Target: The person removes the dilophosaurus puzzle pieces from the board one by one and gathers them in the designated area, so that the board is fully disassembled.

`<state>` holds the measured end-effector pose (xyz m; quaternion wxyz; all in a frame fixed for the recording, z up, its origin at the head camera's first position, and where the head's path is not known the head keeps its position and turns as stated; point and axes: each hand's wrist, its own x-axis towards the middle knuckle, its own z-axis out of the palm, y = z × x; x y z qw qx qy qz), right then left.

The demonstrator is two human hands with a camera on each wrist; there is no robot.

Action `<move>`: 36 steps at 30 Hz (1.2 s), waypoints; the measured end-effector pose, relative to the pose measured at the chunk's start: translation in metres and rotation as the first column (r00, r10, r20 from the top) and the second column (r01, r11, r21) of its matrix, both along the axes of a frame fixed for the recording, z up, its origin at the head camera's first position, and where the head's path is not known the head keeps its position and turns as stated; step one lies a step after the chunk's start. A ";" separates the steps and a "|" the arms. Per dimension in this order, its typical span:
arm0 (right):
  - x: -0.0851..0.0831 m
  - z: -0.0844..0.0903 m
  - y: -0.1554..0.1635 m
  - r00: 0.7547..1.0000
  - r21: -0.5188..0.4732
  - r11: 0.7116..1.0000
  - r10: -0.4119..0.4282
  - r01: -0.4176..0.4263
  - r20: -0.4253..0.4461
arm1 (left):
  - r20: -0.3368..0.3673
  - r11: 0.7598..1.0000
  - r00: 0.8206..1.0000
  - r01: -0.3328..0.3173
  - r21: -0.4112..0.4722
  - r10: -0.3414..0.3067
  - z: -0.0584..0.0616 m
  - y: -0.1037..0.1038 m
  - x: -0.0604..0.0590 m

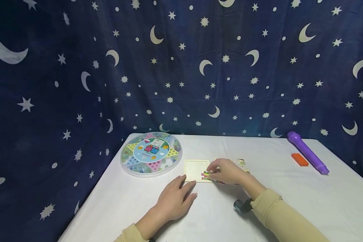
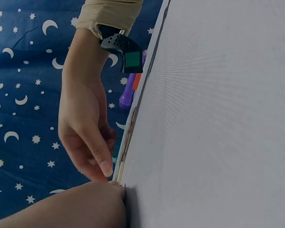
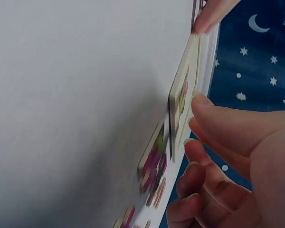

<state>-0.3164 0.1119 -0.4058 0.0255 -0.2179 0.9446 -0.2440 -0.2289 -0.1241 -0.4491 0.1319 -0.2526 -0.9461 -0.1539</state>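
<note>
A pale wooden puzzle tray lies flat on the white table, with a pink and green puzzle piece in its lower right corner. At the tray's left and lower edges rest the spread fingers of my left hand. My right hand is over the tray's right side, its thumb and forefinger beside that piece. In the right wrist view the thumb and bent fingers show nothing gripped between them. More puzzle pieces lie to the right of the tray, partly hidden beneath my right hand in the head view.
A round, clear-lidded board game case lies at the table's back left. At the right are an orange block and a purple stick-like toy. A dark blue moon-and-star cloth hangs behind the table and along its left.
</note>
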 end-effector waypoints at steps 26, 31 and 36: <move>0.006 0.000 0.007 0.996 -0.028 0.996 -0.081 0.082 0.049 | -0.005 0.997 0.998 0.060 -0.049 -0.060 0.000 0.020 -0.005; 0.005 0.000 0.005 0.991 -0.102 0.990 -0.087 0.097 0.099 | -0.009 0.998 0.999 0.050 -0.034 -0.051 0.000 0.018 -0.006; 0.007 0.003 0.018 0.996 -0.121 0.991 -0.047 0.057 0.080 | 0.017 0.999 0.999 0.040 -0.020 -0.040 0.003 0.017 -0.006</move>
